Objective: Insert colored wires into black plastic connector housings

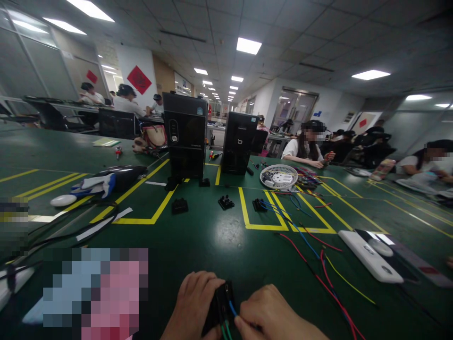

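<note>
As the head view looks over a green table (198, 241), the left hand (194, 300) lies curled around a black connector block (229, 287), near centre. The right hand (274, 311), fingers closed together, pinches a blue wire (232, 309) beside the block. Green wires (227, 329) show nearer. Far right, beyond loose wires (302, 257), sits a white basket (279, 177).

A single camera, worn on the person's head, looks forward and slightly down along the flat dark-green bench with yellow tape lines (198, 245). It is nearest the bare left hand (194, 304) and bare right hand (274, 314), seen from above at the bottom edge. Its wide field reaches past a tall black box-shaped computer tower (186, 137) to the grey tiled ceiling (283, 23).
</note>
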Tool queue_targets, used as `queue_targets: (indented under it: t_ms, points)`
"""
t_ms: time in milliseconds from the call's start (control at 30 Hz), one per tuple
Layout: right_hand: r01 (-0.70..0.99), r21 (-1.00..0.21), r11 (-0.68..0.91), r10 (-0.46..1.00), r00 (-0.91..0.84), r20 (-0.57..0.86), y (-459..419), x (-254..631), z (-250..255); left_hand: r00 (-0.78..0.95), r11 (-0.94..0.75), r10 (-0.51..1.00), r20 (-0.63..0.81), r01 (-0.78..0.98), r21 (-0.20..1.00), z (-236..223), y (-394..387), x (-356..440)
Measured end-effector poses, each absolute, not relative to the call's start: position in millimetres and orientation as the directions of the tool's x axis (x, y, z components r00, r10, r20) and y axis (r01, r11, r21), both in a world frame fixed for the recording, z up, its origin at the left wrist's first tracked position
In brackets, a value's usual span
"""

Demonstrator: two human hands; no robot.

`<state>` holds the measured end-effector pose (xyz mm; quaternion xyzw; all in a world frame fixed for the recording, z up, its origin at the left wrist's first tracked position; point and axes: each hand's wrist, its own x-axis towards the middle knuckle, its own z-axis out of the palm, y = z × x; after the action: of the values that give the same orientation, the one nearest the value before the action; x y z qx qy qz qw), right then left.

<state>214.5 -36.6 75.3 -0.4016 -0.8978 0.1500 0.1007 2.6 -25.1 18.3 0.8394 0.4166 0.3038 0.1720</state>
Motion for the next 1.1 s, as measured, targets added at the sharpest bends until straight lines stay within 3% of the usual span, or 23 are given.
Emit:
queue_targets:
  t_ms: [133,333,400,633,867,1100]
  points:
    - [0.757,-0.267,0.597,0.765,-0.637,-0.095,-38.0,214.5,90.7,0.467,-0.587,0.809,0.357,0.605,0.538,18.5,-24.7,1.7]
    - [0.71,-0.306,0.635,0.767,-0.628,0.133,-37.5,212.6,77.0,0.48,-0.602,0.798,0.365,0.604,0.522,20.0,-25.4,1.6]
    - [0.698,-0.292,0.654,0.751,-0.644,0.142,-36.8,212.3,70.1,0.479,-0.598,0.801,0.359,0.608,0.523,20.0,-25.1,1.4]
    - [0.766,-0.142,0.627,0.748,-0.643,-0.166,-35.5,213.2,80.0,0.51,-0.608,0.791,0.338,0.594,0.527,14.3,-22.6,-1.0]
    - [0.761,-0.183,0.622,0.781,-0.622,0.066,-35.0,211.3,66.2,0.482,-0.602,0.798,0.361,0.612,0.513,12.6,-22.2,-0.3]
    - [0.778,-0.169,0.605,0.77,-0.626,-0.129,-35.4,213.3,81.3,0.483,-0.603,0.797,0.363,0.609,0.515,13.8,-22.5,0.2]
